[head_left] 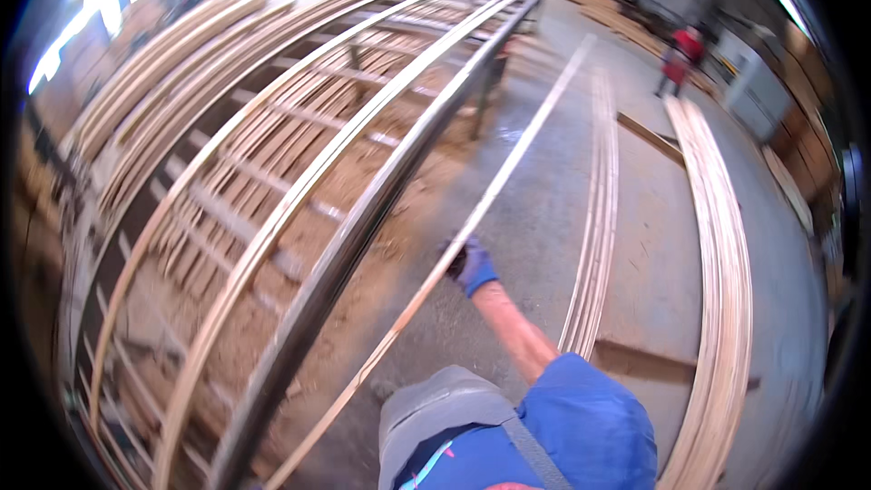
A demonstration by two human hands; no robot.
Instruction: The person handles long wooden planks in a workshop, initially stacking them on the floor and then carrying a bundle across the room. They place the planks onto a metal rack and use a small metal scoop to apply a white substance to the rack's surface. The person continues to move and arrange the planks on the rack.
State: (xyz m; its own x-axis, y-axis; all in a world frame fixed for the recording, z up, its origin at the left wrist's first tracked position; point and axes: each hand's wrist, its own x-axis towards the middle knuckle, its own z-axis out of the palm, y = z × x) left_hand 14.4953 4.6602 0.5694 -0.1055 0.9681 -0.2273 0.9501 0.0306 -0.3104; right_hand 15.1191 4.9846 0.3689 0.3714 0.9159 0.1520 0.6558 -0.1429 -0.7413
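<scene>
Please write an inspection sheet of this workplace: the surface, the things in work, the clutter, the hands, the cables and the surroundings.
Surface: grey concrete floor, with sawdust under the metal rack.
Job's things: one long thin wooden strip, held slanting over the floor.
Clutter: wooden strips lying in a small bundle and a larger pile on the floor; more strips lie on the rack.
Hands: right hand, in a blue glove, has its grip closed on the long strip; left hand not in view.
Cables: nothing seen.
Surroundings: a person in red stands far off, blurred; stacked wood along the walls.
</scene>
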